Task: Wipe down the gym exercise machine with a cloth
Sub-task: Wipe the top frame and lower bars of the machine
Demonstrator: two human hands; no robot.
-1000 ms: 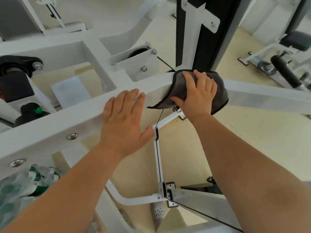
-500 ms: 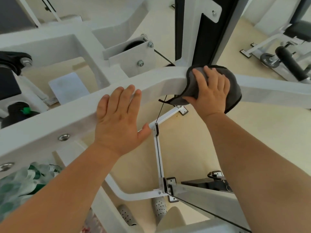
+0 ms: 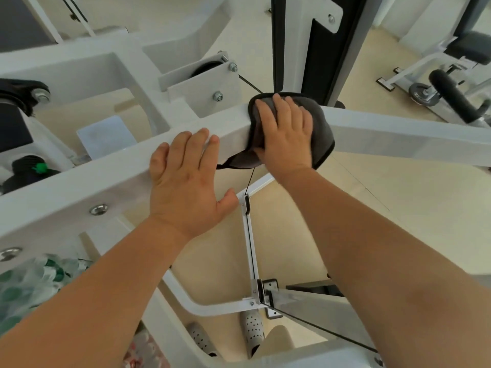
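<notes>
A white gym machine frame fills the view, with a wide top beam [image 3: 385, 128] running from lower left to right. A dark grey cloth [image 3: 322, 134] is draped over the beam near its middle. My right hand [image 3: 285, 134] lies flat on the cloth and presses it onto the beam. Beside it on the left, my left hand [image 3: 186, 179] rests flat on the bare beam with fingers spread and thumb hooked under the near edge, holding nothing.
A pulley bracket [image 3: 210, 83] with bolts stands just behind the beam. A black upright column [image 3: 318, 49] rises behind the cloth. A thin cable [image 3: 249, 184] hangs under the beam. Another machine [image 3: 449, 88] stands far right. Grey perforated shoes [image 3: 252, 330] show on the floor below.
My right hand slid the cloth right along the beam, then back left toward my left hand. My left hand stayed flat on the beam.
</notes>
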